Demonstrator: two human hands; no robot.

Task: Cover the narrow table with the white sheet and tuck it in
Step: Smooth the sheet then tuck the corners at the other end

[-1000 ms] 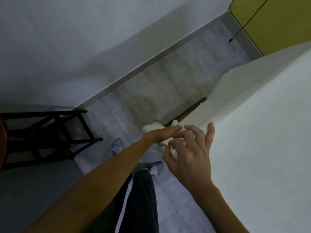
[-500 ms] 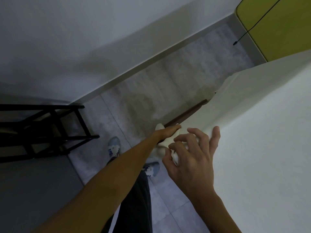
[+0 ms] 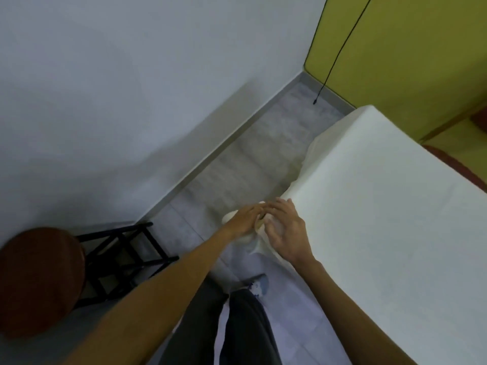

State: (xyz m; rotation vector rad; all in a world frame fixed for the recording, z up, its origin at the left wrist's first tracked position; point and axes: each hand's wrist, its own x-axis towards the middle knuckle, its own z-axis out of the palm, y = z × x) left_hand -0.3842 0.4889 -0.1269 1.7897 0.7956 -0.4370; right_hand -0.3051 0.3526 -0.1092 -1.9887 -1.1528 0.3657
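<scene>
The white sheet (image 3: pixel 382 222) covers the top of the narrow table, which fills the right half of the view. Its left side hangs down toward the floor, and a bunched wad of sheet (image 3: pixel 232 216) pokes out at the near left edge. My left hand (image 3: pixel 246 219) reaches into that wad, fingers closed around the cloth. My right hand (image 3: pixel 286 233) lies against the table's left edge just beside it, fingers curled on the sheet. The table itself is hidden under the sheet; only a red-brown strip (image 3: pixel 458 169) shows along the far right side.
A black-framed stool with a round brown seat (image 3: pixel 39 280) stands at the lower left. A white wall runs along the left, a yellow-green wall (image 3: pixel 408 48) at the back with a black cable (image 3: pixel 340 51) hanging down. Grey tiled floor (image 3: pixel 250 159) lies between wall and table.
The view has lifted and swung, showing the table's far end and the stool's seat. Both hands stayed at the table's left edge, drawn closer together on the bunched sheet.
</scene>
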